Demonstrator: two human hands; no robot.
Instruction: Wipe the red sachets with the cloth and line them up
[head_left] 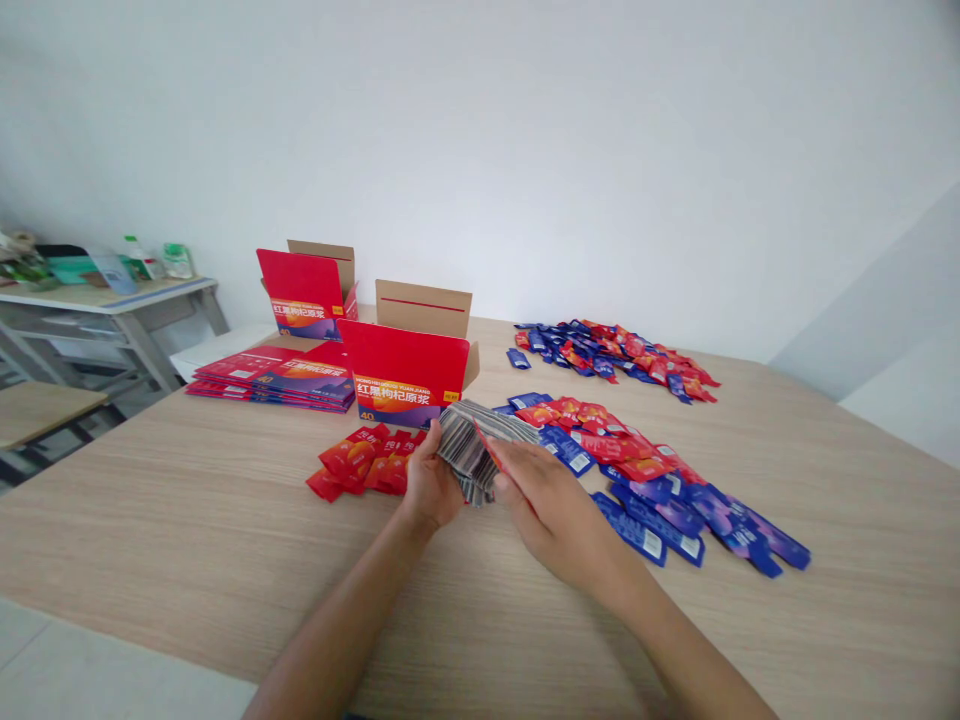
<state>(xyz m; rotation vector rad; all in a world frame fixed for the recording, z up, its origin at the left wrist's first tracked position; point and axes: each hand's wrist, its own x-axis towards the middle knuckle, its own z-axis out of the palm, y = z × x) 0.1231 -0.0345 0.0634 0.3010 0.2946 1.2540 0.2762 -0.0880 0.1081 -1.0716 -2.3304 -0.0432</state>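
Observation:
In front of the open red carton (pixel 409 365), both my hands hold a grey-striped bundle of thin layers (pixel 471 445). My left hand (pixel 435 485) grips it from the left, thumb along its near side. My right hand (pixel 547 500) closes against its right side, fingers pressed together. A thin red edge shows between the right fingers and the layers; what it belongs to is partly hidden. Several red sachets (pixel 364 460) lie beside my left hand, at the carton's foot. To the right of my right hand spreads a row of red packets (pixel 600 430) and blue packets (pixel 652 515).
A second open red carton (pixel 300 290) stands behind flattened cartons (pixel 277 375) stacked at the left. A mixed pile of red and blue packets (pixel 611 355) lies near the wall. Further left are a side table (pixel 112 298) with a bottle, and a stool (pixel 49 410).

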